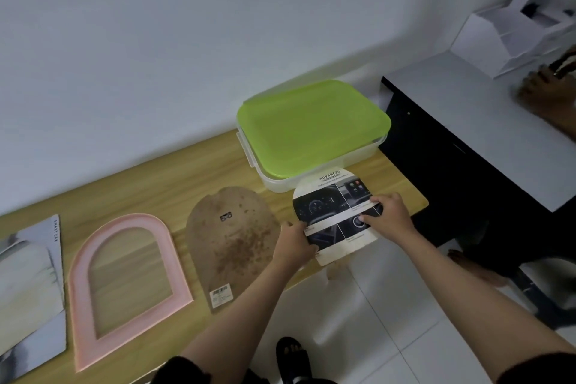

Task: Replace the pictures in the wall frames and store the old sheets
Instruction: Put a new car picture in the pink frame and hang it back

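Note:
An arch-shaped printed sheet (333, 206) with dark car-interior photos lies at the right end of the wooden table (174, 178). My left hand (294, 241) grips its lower left edge. My right hand (388, 212) presses on its right side, fingers over the print. Left of it lies the brown arched backing board (230, 243), stained, with a barcode label. Further left lies the empty pink arched frame (124, 284), with the table visible through its opening. A magazine (29, 284) lies at the far left.
A clear storage box with a shut green lid (311, 125) stands just behind the sheet by the wall. A dark desk (473, 121) adjoins on the right, with another person's hand (545, 93) and white organisers (511, 28) on it. My sandalled foot (291, 358) is on the tiled floor.

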